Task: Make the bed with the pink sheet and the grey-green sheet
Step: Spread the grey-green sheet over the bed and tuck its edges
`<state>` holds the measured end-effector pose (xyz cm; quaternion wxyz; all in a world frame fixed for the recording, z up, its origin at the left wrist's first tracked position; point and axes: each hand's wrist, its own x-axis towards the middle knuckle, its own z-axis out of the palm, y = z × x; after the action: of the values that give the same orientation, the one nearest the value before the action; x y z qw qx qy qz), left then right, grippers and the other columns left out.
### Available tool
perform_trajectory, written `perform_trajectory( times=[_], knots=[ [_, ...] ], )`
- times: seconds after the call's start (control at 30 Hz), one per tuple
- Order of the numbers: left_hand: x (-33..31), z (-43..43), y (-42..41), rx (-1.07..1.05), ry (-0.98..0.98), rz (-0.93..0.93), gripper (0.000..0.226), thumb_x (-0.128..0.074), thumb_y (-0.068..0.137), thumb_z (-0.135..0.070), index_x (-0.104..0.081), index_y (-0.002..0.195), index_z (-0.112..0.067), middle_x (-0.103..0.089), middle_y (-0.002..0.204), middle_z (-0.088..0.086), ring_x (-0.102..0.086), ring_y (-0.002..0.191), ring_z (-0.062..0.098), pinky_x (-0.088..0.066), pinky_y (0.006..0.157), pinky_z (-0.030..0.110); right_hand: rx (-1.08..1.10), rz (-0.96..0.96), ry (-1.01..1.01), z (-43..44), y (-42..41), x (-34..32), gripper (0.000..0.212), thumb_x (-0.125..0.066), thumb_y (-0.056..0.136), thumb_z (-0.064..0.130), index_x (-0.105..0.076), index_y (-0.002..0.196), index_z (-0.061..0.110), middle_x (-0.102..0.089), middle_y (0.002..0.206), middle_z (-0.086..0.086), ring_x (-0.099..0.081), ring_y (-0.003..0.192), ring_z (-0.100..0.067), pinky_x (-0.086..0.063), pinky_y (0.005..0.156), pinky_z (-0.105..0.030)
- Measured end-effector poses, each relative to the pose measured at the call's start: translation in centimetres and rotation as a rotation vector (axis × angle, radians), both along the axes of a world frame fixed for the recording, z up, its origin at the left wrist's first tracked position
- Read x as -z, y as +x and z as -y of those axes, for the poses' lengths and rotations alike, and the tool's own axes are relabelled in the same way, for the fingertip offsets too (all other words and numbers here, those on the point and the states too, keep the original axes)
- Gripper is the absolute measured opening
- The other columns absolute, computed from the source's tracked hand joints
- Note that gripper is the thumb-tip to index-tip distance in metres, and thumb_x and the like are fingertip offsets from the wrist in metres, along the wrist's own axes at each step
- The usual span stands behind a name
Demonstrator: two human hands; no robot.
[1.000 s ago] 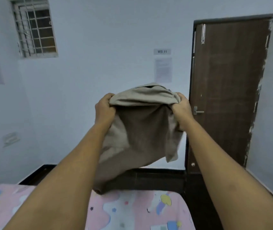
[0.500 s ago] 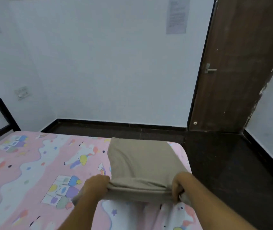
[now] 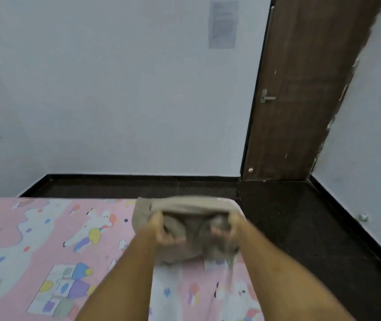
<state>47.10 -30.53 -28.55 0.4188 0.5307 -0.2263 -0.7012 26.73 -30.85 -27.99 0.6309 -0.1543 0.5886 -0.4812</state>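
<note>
Both hands, left hand and right hand, are gripping the bunched grey-green sheet over the pink sheet; the uncovered bed is lying to the left, so the left hand's nearer.

Head-worn camera looks forward and down across the bed toward the door.

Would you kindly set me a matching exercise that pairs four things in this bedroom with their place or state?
Things:
1. grey-green sheet
2. pink sheet
3. door
4. paper notice

Place or state:
A. stuck on the white wall
B. spread flat, cartoon-printed
C. bunched, gripped by the left hand and right hand
D. brown, at the far right

Pairs: 1-C, 2-B, 3-D, 4-A
</note>
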Motion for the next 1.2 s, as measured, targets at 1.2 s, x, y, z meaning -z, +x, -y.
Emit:
perform_trajectory(
  times=[1.2],
  knots=[
    [-16.6, -10.0, 17.1, -0.138, -1.304, 1.541, 0.026, -0.046, 0.064, 0.015, -0.057, 0.075, -0.007, -0.059, 0.077, 0.01, -0.051, 0.083, 0.032, -0.034, 0.064, 0.033, -0.148, -1.35, -0.779, -15.9, -1.9, -20.4, 0.017, -0.076, 0.073, 0.011, -0.064, 0.081, 0.02, -0.067, 0.083, -0.005, -0.057, 0.082, -0.014, -0.041, 0.07, -0.025]
  ],
)
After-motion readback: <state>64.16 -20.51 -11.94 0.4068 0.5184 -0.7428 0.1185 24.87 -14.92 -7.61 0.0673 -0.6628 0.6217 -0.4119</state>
